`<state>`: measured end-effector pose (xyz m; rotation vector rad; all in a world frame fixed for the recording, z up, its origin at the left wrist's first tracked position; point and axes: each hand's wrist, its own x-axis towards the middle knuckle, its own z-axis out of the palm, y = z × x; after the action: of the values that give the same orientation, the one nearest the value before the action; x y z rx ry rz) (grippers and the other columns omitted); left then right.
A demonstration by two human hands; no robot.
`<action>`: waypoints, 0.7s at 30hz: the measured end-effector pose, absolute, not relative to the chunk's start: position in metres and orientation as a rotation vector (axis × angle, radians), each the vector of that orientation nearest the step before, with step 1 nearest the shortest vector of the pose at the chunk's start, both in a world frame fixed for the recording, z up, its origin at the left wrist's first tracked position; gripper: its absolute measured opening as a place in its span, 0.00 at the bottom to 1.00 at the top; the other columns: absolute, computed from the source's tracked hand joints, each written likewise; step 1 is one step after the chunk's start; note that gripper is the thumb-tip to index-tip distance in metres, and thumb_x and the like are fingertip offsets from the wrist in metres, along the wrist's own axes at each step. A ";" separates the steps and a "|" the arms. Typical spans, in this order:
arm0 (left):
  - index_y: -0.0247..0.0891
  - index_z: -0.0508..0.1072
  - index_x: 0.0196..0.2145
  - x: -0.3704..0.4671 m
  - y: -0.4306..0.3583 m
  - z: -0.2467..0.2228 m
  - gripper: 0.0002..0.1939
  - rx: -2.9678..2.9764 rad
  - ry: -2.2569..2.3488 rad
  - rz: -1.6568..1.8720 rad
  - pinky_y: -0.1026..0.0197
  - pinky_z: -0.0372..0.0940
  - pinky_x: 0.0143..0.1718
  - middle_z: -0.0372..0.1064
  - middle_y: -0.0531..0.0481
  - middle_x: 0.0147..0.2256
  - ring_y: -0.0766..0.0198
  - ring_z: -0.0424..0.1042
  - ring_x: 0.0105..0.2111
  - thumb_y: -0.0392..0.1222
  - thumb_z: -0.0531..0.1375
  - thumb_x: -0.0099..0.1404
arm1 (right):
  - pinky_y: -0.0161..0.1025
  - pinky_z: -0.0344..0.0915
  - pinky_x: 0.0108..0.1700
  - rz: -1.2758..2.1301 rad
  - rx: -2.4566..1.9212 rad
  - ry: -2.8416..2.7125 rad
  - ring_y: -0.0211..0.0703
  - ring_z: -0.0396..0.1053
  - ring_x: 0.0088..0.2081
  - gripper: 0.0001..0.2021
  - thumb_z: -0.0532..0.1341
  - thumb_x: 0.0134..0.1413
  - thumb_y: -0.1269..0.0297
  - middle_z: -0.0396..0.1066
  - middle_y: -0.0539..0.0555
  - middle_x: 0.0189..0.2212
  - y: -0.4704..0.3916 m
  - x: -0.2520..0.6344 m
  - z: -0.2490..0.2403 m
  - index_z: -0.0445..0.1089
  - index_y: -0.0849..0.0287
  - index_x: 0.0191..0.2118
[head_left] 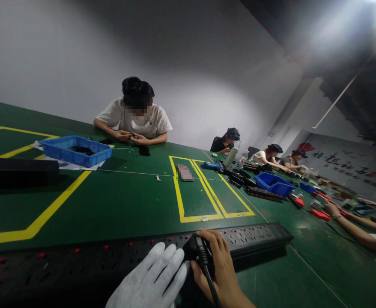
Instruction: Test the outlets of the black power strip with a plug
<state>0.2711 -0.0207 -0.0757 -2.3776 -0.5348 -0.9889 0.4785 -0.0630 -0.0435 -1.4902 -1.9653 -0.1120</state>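
A long black power strip (252, 239) with rows of sockets and small red buttons or lights runs across the near side of the green table. My right hand (220, 267), bare, has its thumb and fingers around a black plug (196, 247) at the strip's top face. From the plug a thick black cord (209, 278) runs down toward me. Whether the prongs are in a socket is hidden. My left hand (152, 278), in a white glove, lies over the strip just left of the plug, fingers stretched out, fingertips close to the plug's side.
Yellow tape (188, 220) marks rectangles on the table (136, 205). A blue tray (94, 159) with dark parts is at left, near a black box (17, 172). A second blue bin (273, 184) and tools lie at right. A person (136, 115) sits opposite; several others work farther right.
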 end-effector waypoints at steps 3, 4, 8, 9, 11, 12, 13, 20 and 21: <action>0.41 0.72 0.47 0.270 -0.022 -0.073 0.16 -2.376 -0.542 -0.992 0.50 0.46 0.60 0.73 0.51 0.47 0.57 0.69 0.48 0.50 0.55 0.67 | 0.47 0.62 0.53 -0.115 -1.487 -1.966 0.50 0.64 0.50 0.28 0.59 0.47 0.73 0.64 0.53 0.49 -0.063 0.479 -0.042 0.58 0.50 0.55; 0.41 0.72 0.47 0.270 -0.022 -0.072 0.16 -2.376 -0.545 -0.988 0.50 0.46 0.60 0.73 0.51 0.47 0.57 0.69 0.48 0.50 0.55 0.67 | 0.47 0.62 0.53 -0.115 -1.485 -1.968 0.49 0.64 0.50 0.28 0.59 0.47 0.73 0.64 0.53 0.49 -0.063 0.479 -0.042 0.58 0.50 0.55; 0.42 0.72 0.47 0.269 -0.022 -0.068 0.17 -2.374 -0.559 -0.975 0.49 0.45 0.60 0.74 0.51 0.47 0.56 0.70 0.48 0.52 0.56 0.65 | 0.47 0.62 0.53 -0.109 -1.485 -1.969 0.49 0.64 0.50 0.28 0.59 0.47 0.73 0.64 0.53 0.49 -0.064 0.478 -0.041 0.58 0.50 0.55; 0.42 0.72 0.47 0.269 -0.022 -0.068 0.17 -2.372 -0.565 -0.977 0.49 0.45 0.60 0.74 0.51 0.47 0.56 0.70 0.48 0.52 0.56 0.65 | 0.47 0.62 0.53 -0.110 -1.484 -1.969 0.49 0.64 0.50 0.28 0.59 0.47 0.73 0.64 0.52 0.49 -0.063 0.478 -0.041 0.58 0.50 0.55; 0.42 0.72 0.47 0.270 -0.022 -0.069 0.17 -2.371 -0.576 -0.986 0.49 0.44 0.60 0.74 0.50 0.47 0.55 0.70 0.48 0.52 0.57 0.64 | 0.47 0.62 0.53 -0.114 -1.487 -1.966 0.49 0.64 0.50 0.28 0.59 0.47 0.73 0.64 0.52 0.49 -0.063 0.478 -0.042 0.58 0.50 0.55; 0.43 0.72 0.46 0.270 -0.021 -0.070 0.16 -2.372 -0.579 -0.990 0.49 0.43 0.61 0.74 0.50 0.47 0.55 0.70 0.48 0.52 0.57 0.64 | 0.47 0.62 0.53 -0.117 -1.487 -1.964 0.49 0.64 0.50 0.28 0.59 0.47 0.73 0.64 0.52 0.49 -0.062 0.478 -0.042 0.58 0.50 0.55; 0.43 0.72 0.45 0.271 -0.021 -0.071 0.16 -2.375 -0.581 -0.990 0.48 0.42 0.61 0.74 0.50 0.47 0.55 0.70 0.49 0.52 0.57 0.64 | 0.47 0.62 0.53 -0.120 -1.487 -1.963 0.49 0.64 0.50 0.28 0.59 0.46 0.73 0.64 0.52 0.48 -0.062 0.479 -0.043 0.58 0.50 0.55; 0.43 0.72 0.46 0.272 -0.019 -0.076 0.17 -2.392 -0.583 -0.941 0.46 0.39 0.62 0.72 0.49 0.49 0.54 0.68 0.51 0.54 0.57 0.65 | 0.47 0.63 0.52 -0.130 -1.484 -1.968 0.50 0.65 0.50 0.28 0.59 0.46 0.73 0.64 0.53 0.49 -0.062 0.479 -0.044 0.58 0.50 0.55; 0.44 0.72 0.47 0.272 -0.019 -0.076 0.16 -2.391 -0.584 -0.938 0.46 0.39 0.62 0.72 0.49 0.49 0.55 0.68 0.51 0.53 0.56 0.66 | 0.47 0.63 0.52 -0.132 -1.484 -1.966 0.50 0.64 0.50 0.28 0.59 0.46 0.73 0.64 0.53 0.49 -0.062 0.479 -0.044 0.58 0.50 0.55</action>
<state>0.2723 -0.0193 -0.0764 -2.3913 -0.5843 -0.9384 0.4787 -0.0624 -0.0437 -1.4841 -1.9661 -0.1322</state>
